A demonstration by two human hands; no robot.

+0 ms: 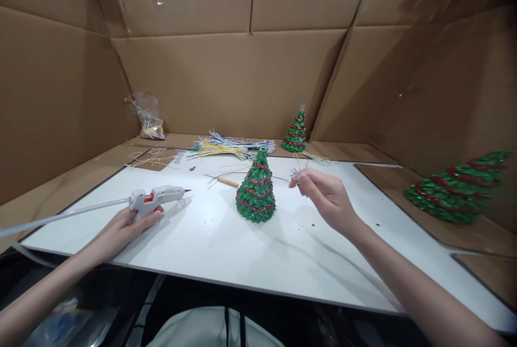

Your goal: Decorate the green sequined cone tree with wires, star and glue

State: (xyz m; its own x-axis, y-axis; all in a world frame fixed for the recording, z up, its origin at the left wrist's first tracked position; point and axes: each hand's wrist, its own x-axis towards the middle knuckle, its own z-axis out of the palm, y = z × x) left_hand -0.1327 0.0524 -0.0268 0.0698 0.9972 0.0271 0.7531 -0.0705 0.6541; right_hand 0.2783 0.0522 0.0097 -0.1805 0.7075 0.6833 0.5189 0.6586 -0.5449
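Note:
My left hand (123,227) grips a white hot glue gun (155,198) low over the white board (226,250), its nozzle pointing right and a glue stick trailing out to the left. My right hand (327,196) hovers to the right of a small green glitter cone tree with red spiral trim (256,188), fingers pinched on a tiny silvery wire ornament (296,174). The tree stands upright on the board between both hands.
A bundle of yellow, blue and white wires (228,146) lies at the back. A wooden-handled tool (226,180) rests behind the tree. A second small tree (296,132) stands farther back, a larger one (458,185) at right. A plastic bag (148,115) sits back left. Cardboard walls surround.

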